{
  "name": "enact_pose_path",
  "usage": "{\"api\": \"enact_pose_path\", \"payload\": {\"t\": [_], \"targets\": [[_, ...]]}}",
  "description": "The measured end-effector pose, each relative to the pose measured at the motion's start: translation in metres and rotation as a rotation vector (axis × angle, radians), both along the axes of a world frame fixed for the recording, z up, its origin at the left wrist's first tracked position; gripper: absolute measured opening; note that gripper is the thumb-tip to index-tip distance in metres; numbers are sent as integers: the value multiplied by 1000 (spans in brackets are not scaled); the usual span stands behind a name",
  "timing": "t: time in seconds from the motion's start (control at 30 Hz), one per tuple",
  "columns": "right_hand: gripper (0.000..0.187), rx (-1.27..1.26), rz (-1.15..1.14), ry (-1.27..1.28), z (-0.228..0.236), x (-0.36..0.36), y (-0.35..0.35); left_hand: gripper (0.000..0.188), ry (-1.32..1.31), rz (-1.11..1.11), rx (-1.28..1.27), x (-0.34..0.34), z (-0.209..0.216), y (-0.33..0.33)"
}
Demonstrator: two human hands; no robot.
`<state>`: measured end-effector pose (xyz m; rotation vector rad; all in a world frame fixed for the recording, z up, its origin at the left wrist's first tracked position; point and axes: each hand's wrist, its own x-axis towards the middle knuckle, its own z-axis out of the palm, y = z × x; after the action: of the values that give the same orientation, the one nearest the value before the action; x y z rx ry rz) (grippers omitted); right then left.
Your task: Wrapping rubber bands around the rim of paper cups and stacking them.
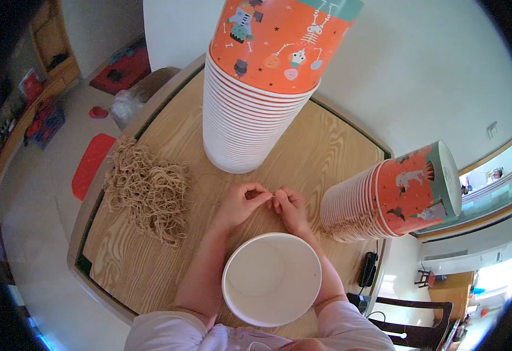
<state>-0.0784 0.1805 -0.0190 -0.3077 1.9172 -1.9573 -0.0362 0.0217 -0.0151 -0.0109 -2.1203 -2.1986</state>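
Note:
Both my hands meet over the middle of the wooden table [303,140], fingertips pinched close together. My left hand [245,203] is closed at thumb and forefinger on a thin strand of brown twine, part of which shows faintly on the table beside it. Against it, my right hand [290,208] pinches what looks like the same strand; the fingers hide most of it. Between my forearms stands a white paper bucket [270,281], its open mouth up and nothing visible inside. A tangled heap of brown twine [148,193] lies to the left.
A tall stack of nested paper buckets [256,111], the top one orange with skeleton pictures, rises beyond my hands. To the right leans a second stack [385,196] with twine strands along its side. A black device [367,269] and a dark chair [417,322] are at the right.

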Motion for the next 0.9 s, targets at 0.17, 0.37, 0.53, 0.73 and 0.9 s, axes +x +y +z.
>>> {"api": "enact_pose_path", "payload": {"t": [0.17, 0.37, 0.53, 0.73, 0.9], "targets": [[35, 51, -37, -60, -6, -2, 2, 12, -172, -131, 108, 1, 14, 2], [28, -163, -47, -113, -1, -1, -7, 14, -106, 52, 132, -1, -1, 8], [21, -191, -48, -102, 8, 1, -10, 14, -74, 79, -11, 0, 5, 4], [23, -40, 33, 45, -2, -1, -3, 13, -181, -9, 88, 1, 15, 1], [26, -6, 17, 39, -3, 0, 0, 17, -57, -54, 117, 1, 9, 4]]}}
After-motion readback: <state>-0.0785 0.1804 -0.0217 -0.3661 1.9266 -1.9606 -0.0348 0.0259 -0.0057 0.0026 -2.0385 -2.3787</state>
